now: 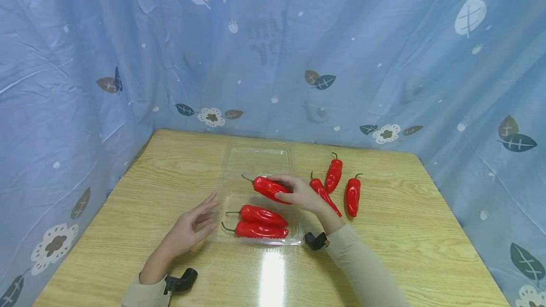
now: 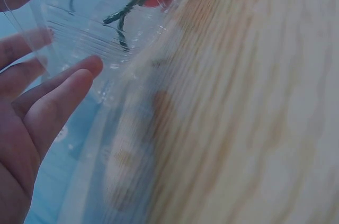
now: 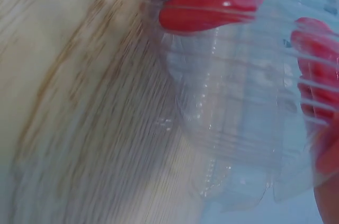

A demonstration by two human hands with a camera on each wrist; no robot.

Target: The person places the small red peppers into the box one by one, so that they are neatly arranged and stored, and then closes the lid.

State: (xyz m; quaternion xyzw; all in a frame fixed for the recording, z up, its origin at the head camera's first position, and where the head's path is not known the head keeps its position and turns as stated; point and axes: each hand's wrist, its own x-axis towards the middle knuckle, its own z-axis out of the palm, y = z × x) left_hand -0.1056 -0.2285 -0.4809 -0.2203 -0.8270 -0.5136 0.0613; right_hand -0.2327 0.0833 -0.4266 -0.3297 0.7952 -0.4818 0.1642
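Observation:
A clear plastic clamshell box (image 1: 295,224) lies on the table with its lid (image 1: 258,159) folded back to the far side. Two red chili peppers, one nearer me (image 1: 262,230) and one behind it (image 1: 260,215), lie side by side in it, stems to the left. Over the rear part of the box, my right hand (image 1: 300,195) grips a third red pepper (image 1: 269,188), thumb on the near side, stem pointing left. My left hand (image 1: 189,229) stays at the box's left side, fingers loosely extended and holding nothing; the left wrist view shows its fingers beside the clear wall (image 2: 79,28).
Three more red peppers lie right of the box: one at the back (image 1: 334,175), one slanting beside the right hand (image 1: 323,193), one farther right (image 1: 352,197). A blue patterned curtain (image 1: 273,60) surrounds the wooden table (image 1: 396,231) at the back and sides.

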